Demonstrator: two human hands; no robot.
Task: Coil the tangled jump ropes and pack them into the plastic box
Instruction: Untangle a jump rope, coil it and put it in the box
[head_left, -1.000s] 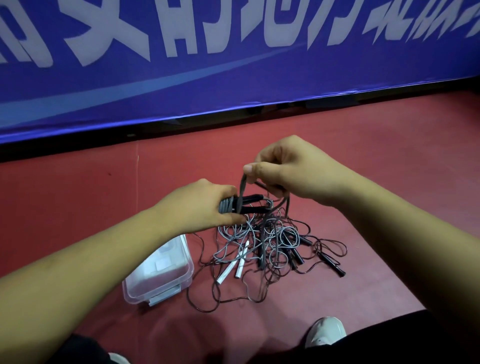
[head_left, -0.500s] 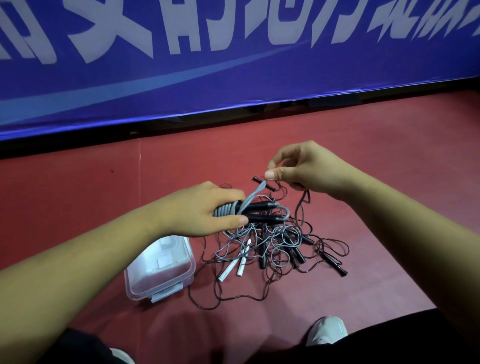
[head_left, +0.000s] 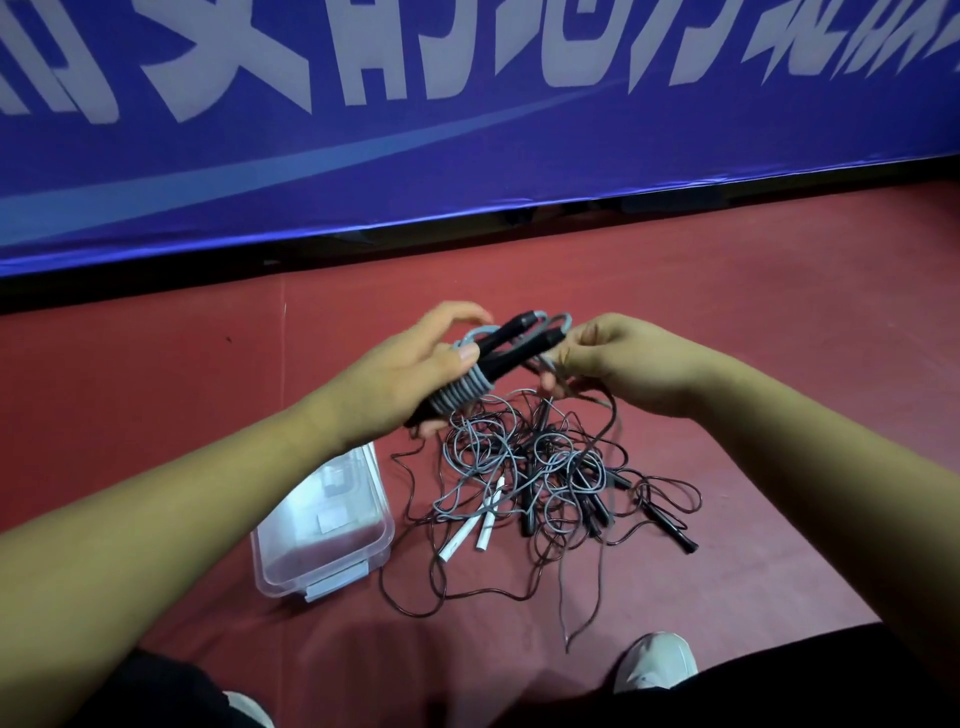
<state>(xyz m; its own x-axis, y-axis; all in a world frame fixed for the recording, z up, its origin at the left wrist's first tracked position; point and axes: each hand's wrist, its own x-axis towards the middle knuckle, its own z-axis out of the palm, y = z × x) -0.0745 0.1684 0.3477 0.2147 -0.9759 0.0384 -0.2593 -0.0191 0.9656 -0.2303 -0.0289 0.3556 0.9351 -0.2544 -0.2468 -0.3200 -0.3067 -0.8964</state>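
Grey cord (head_left: 464, 391) wraps two black handles (head_left: 511, 345) in curled left fingers (head_left: 464, 356); right fingers (head_left: 588, 335) pinch its loop.

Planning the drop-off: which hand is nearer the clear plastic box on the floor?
Left. The left hand, gripping the wound rope bundle, hangs just beyond the far end of the plastic box; the right hand is farther right, above the tangled ropes.

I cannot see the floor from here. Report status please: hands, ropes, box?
Left hand grips wound rope bundle. Right hand pinches its loose cord. Tangled pile on floor beside plastic box.
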